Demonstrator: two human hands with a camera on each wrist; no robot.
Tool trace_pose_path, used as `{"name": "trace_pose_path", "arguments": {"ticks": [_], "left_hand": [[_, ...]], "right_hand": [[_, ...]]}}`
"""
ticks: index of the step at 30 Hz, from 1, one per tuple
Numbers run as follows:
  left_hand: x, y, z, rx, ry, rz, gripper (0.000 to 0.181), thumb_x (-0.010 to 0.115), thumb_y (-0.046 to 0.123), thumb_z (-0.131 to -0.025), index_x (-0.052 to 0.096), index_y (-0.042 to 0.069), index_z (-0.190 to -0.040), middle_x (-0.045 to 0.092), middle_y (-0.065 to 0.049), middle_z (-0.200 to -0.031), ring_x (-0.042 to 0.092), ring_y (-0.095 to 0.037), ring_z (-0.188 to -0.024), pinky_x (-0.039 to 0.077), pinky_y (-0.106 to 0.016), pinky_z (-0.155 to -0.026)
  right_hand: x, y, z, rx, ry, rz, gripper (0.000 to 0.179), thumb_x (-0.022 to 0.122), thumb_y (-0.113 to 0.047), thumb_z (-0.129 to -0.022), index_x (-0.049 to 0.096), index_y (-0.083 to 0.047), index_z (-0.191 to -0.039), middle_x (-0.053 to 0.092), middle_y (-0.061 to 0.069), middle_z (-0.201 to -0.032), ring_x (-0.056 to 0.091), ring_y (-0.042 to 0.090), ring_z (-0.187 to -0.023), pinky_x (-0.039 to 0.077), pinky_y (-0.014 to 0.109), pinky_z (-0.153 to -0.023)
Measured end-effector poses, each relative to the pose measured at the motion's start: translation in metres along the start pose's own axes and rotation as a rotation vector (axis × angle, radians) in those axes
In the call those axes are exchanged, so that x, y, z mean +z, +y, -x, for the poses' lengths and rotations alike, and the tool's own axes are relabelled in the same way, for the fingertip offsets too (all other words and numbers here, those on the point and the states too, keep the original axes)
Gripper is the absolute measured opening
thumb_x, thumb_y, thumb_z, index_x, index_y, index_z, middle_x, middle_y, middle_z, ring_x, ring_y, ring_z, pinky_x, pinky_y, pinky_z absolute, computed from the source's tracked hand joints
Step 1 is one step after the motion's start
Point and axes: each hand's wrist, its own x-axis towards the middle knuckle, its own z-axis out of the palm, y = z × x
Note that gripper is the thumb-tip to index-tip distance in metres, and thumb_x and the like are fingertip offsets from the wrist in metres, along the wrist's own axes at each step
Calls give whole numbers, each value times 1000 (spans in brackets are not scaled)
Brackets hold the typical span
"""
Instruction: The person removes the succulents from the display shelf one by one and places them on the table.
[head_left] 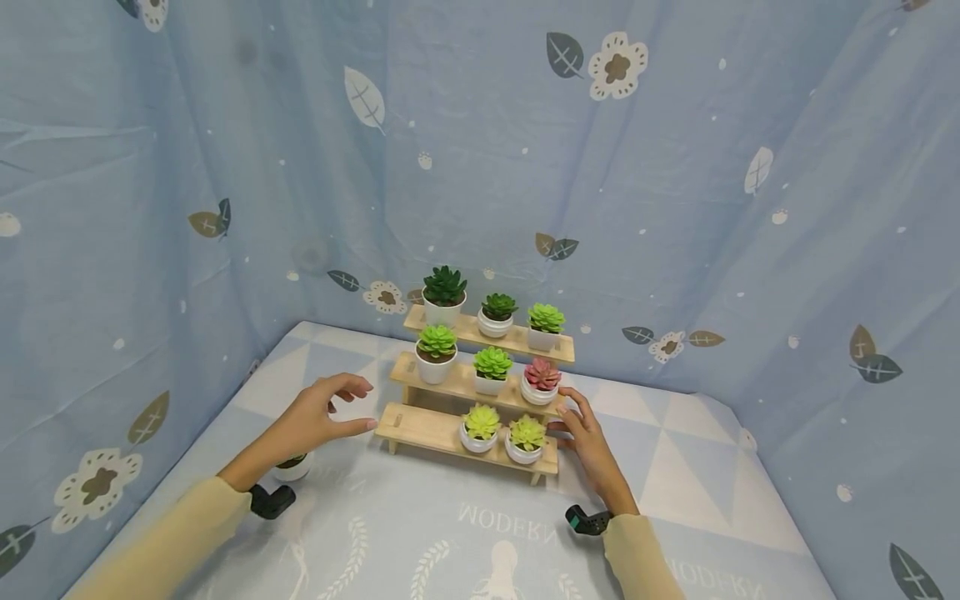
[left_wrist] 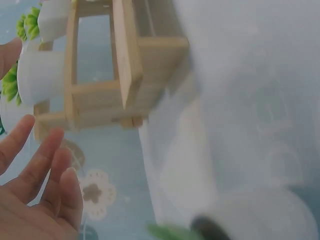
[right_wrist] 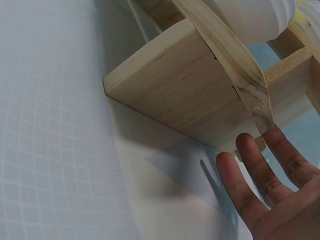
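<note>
1 white pot (head_left: 293,472) on table (head_left: 660,467), partly hidden by L forearm. L hand (head_left: 321,414): fingers loosely bent, thumb apart, nothing held, just beside wood stand (head_left: 416,424). R hand (head_left: 590,443): fingers relaxed, fingertip touching stand's R end. Succulents (head_left: 492,367) on stand: 2 btm, 3 mid, 3 top. Blue curtain (head_left: 480,192) behind.

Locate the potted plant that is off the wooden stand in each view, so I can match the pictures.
Head: the potted plant is at lower left, partly hidden by the left forearm.
Left wrist: bottom right, blurred and cut off by the frame edge.
Right wrist: not in it.
Shared landmark: the wooden stand, visible in all three.
</note>
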Motion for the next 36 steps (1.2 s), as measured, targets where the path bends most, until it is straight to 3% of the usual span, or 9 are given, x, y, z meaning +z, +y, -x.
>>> {"name": "trace_pose_path", "arguments": {"ticks": [4,12,18,26,31,36], "left_hand": [[9,5,-7,4,-2,48,48,86,35,-86,65,17,-125,65,1,-116,59,-19,-100,50,-43,-79],[23,15,-16,10,-50,111,50,86,30,-86,64,16,-129,67,-8,-117,62,-29,-99,48,-39,-78],[36,19,-22,17,-95,180,48,86,30,-87,63,17,-127,65,-13,-119,60,-36,-100,48,-43,-79],[50,29,-25,-26,-152,272,49,85,34,-88,62,22,-129,64,-8,-123,61,-31,-103,49,-38,-78],[58,33,-27,-5,-171,296,46,84,30,-89,62,23,-129,63,-14,-124,60,-34,-102,50,-35,-78],[68,34,-28,-5,-174,304,45,84,30,-89,62,22,-128,64,-12,-121,61,-31,-100,51,-35,-79]], "right_hand": [[0,1,0,2,1,3,50,55,-52,-104,40,-39,-150,58,17,-136,63,34,-117,53,44,-90],[-1,1,-2,3,0,-7,50,57,-52,-104,42,-39,-149,58,16,-137,63,33,-116,53,42,-88],[-1,2,-1,-1,1,-7,48,56,-51,-104,42,-40,-149,59,17,-132,63,34,-116,53,42,-87],[-1,2,-1,-9,4,-16,50,56,-52,-104,41,-39,-150,59,17,-132,63,34,-116,53,43,-88],[-1,2,-2,-9,4,-19,50,55,-53,-104,41,-39,-150,57,18,-135,62,38,-118,53,45,-89],[-1,4,-1,0,3,-10,49,54,-53,-105,41,-39,-150,57,19,-137,61,40,-120,53,43,-89]]}}
